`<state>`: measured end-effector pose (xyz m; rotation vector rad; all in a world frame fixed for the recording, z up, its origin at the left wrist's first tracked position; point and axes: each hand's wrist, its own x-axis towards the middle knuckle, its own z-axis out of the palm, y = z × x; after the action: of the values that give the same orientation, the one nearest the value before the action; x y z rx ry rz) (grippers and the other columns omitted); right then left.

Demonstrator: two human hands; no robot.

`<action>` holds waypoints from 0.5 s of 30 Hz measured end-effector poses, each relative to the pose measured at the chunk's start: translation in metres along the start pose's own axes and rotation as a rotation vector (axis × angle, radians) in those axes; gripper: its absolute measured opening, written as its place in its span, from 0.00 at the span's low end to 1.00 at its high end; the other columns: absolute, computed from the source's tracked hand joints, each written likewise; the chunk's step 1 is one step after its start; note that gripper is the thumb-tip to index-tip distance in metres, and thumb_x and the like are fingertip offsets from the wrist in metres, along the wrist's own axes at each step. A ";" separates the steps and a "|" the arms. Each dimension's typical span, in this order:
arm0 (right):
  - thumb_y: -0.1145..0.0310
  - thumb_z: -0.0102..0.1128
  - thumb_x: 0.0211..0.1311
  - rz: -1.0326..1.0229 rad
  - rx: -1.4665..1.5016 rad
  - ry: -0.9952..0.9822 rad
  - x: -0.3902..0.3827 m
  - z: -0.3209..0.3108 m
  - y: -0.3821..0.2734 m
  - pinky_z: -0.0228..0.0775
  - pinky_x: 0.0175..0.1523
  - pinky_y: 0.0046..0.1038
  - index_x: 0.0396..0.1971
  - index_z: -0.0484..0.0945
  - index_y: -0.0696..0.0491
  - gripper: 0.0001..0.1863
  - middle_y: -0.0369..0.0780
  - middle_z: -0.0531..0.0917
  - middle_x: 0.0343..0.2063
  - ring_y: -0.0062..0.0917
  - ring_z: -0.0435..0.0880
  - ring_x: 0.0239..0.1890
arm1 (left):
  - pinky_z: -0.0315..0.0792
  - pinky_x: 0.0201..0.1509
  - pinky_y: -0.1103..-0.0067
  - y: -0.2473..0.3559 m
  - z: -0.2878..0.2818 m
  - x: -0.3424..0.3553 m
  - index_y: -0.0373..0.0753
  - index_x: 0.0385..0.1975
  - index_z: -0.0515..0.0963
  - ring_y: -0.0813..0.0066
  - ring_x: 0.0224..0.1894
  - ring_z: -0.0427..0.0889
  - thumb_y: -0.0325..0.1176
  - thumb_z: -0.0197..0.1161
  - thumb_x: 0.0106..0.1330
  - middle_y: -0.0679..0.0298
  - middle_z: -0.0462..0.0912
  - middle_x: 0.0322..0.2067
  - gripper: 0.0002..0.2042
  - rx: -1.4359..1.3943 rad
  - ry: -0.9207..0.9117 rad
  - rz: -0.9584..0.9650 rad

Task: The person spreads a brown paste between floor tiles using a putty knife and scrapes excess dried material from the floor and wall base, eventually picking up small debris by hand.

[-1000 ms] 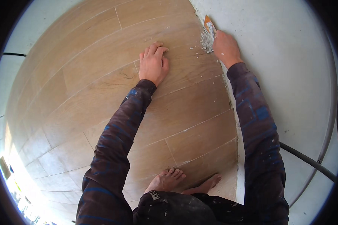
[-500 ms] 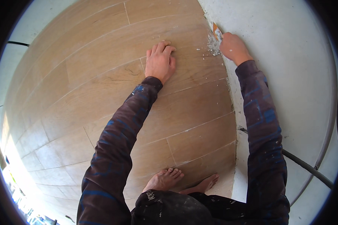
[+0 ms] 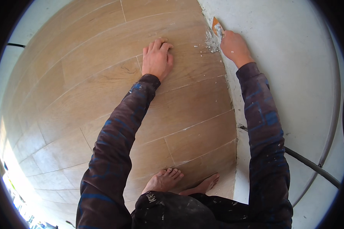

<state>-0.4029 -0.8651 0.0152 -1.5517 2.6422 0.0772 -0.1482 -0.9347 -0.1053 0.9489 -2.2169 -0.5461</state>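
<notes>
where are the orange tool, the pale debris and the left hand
Orange tool [image 3: 218, 28], head view: its smeared exposed part.
Pale debris [image 3: 211, 44], head view: middle of the heap.
Left hand [image 3: 156, 60], head view: back of the hand.

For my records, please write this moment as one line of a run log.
left hand: on wood-look floor | right hand: gripping orange-bladed scraper by white wall | nearby: pale crumbs

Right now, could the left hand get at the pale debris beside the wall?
Probably yes: the left hand holds nothing, and only floor tiles with scattered crumbs lie between it and the pale debris.
</notes>
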 end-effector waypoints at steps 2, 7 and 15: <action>0.72 0.55 0.63 -0.014 0.008 -0.013 -0.001 0.001 0.009 0.79 0.55 0.51 0.40 0.85 0.63 0.13 0.61 0.87 0.40 0.57 0.87 0.46 | 0.68 0.61 0.65 0.003 0.002 0.002 0.44 0.43 0.83 0.62 0.58 0.78 0.27 0.63 0.60 0.64 0.81 0.54 0.12 -0.004 0.018 0.018; 0.72 0.54 0.64 0.027 0.002 -0.204 -0.012 -0.013 0.007 0.78 0.55 0.52 0.39 0.85 0.63 0.13 0.60 0.87 0.39 0.57 0.87 0.46 | 0.68 0.61 0.65 -0.002 0.000 -0.001 0.44 0.42 0.84 0.62 0.59 0.78 0.27 0.63 0.60 0.64 0.81 0.55 0.11 0.017 0.008 0.007; 0.71 0.54 0.67 0.001 -0.018 -0.017 -0.011 0.009 0.007 0.79 0.51 0.53 0.39 0.84 0.60 0.11 0.59 0.87 0.37 0.56 0.87 0.44 | 0.68 0.61 0.65 0.002 0.003 -0.001 0.44 0.43 0.83 0.62 0.59 0.78 0.27 0.63 0.60 0.63 0.81 0.54 0.12 0.022 0.022 0.024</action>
<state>-0.4029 -0.8517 0.0077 -1.5481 2.6367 0.1132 -0.1511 -0.9323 -0.1061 0.9343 -2.2154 -0.4995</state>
